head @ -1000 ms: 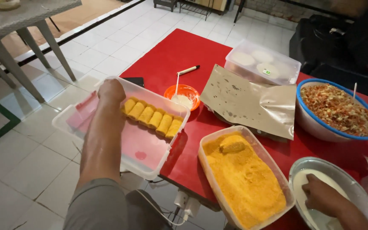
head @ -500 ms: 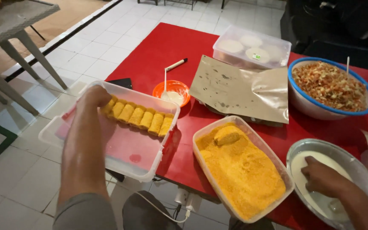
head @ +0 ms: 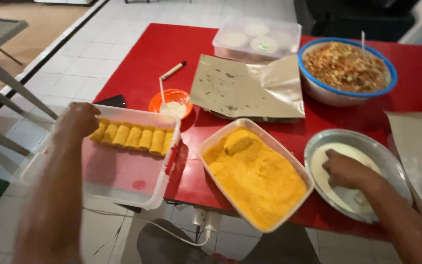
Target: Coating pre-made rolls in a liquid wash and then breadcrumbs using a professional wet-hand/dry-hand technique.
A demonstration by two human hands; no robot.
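the left hand [head: 77, 121] rests on the far left corner of a clear plastic tub [head: 123, 188]. its fingers curl over the rim, but you cannot tell if they grip it. a row of yellow crumbed rolls [head: 134, 137] lies along the far side of the tub, just beside the hand. the tub hangs half off the edge of the red counter [head: 162, 54].

the right hand [head: 346, 170] is down in a round metal pan [head: 318, 146] of white batter. its fingers are bent, and whether it holds anything is hidden.

between the two hands sits a long tub of yellow crumbs [head: 257, 178] with one coated roll [head: 238, 143] lying on top at the far end. behind it lies a flat brown paper bag [head: 247, 90]. a small orange bowl [head: 171, 101] with white paste stands near it. a lidded clear box [head: 257, 38] with round white things sits at the back. a blue rimmed bowl [head: 348, 66] of chopped filling stands to the right.

since half a second ago, the left hand is still at the same corner of the tub, and the right hand is still in the pan.
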